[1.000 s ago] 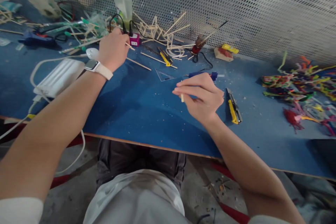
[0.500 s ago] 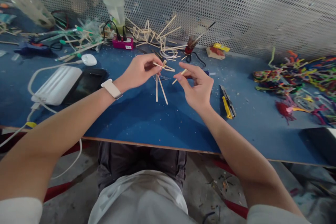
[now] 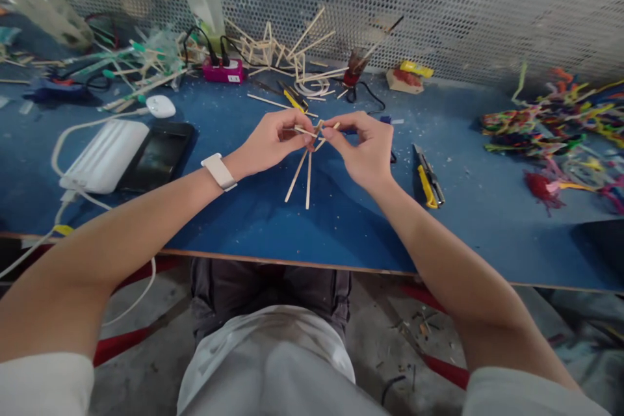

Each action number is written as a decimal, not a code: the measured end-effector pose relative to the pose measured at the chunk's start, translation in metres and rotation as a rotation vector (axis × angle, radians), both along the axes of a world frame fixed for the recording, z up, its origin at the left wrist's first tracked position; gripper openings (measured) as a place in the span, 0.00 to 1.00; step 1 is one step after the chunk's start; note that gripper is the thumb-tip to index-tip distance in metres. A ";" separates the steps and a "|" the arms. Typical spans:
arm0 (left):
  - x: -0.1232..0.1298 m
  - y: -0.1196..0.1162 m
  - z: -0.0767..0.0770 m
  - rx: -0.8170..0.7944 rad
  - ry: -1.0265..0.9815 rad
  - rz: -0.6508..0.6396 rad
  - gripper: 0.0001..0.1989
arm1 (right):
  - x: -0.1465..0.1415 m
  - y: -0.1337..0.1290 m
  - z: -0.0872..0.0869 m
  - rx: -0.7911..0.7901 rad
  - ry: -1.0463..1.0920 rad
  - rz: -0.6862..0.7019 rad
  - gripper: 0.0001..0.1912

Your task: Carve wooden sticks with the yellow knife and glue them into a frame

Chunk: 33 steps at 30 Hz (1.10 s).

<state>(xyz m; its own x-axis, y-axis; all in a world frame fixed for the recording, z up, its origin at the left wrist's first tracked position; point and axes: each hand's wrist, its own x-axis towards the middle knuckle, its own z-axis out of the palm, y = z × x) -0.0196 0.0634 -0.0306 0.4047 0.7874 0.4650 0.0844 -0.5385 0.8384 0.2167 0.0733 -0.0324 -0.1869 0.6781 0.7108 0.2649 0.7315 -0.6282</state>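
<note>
Above the blue table, my left hand (image 3: 279,138) is closed on a small structure of thin wooden sticks (image 3: 308,181). Two of its long sticks hang down below the fingers, spread apart like legs. Between thumb and forefinger, my right hand (image 3: 363,146) pinches a short wooden stick (image 3: 320,143), its end touching or very close to the structure. The fingers partly cover the joints, so I cannot tell whether the stick is fixed there. To the right of my right hand lies a yellow and black utility knife (image 3: 428,181).
Behind the hands are a second yellow cutter (image 3: 295,99), a pile of joined sticks (image 3: 273,52), a pink power adapter (image 3: 223,70) and a cup with a straw (image 3: 203,5). A power bank (image 3: 104,155) and phone (image 3: 156,156) lie left. Colourful pipe cleaners (image 3: 541,120) cover the right.
My right hand has brought its short stick leftward to the structure, and my left hand has moved slightly right. The hanging sticks have swung round, and the cutter behind is now uncovered.
</note>
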 end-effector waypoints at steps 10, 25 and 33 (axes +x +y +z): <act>0.004 0.003 -0.013 -0.055 -0.006 -0.022 0.23 | -0.002 0.002 -0.003 -0.121 0.011 0.067 0.18; 0.000 0.005 -0.013 0.016 0.094 0.051 0.21 | -0.005 0.014 -0.024 -0.196 0.029 0.054 0.24; -0.011 0.015 -0.013 0.075 0.246 0.121 0.12 | -0.002 0.014 -0.023 -0.174 -0.026 0.029 0.15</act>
<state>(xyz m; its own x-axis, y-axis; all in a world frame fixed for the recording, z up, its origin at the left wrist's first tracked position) -0.0308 0.0783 -0.0433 0.4181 0.8039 0.4231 0.3475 -0.5719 0.7431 0.2144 0.0872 -0.0556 -0.2251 0.7847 0.5775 0.2626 0.6197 -0.7396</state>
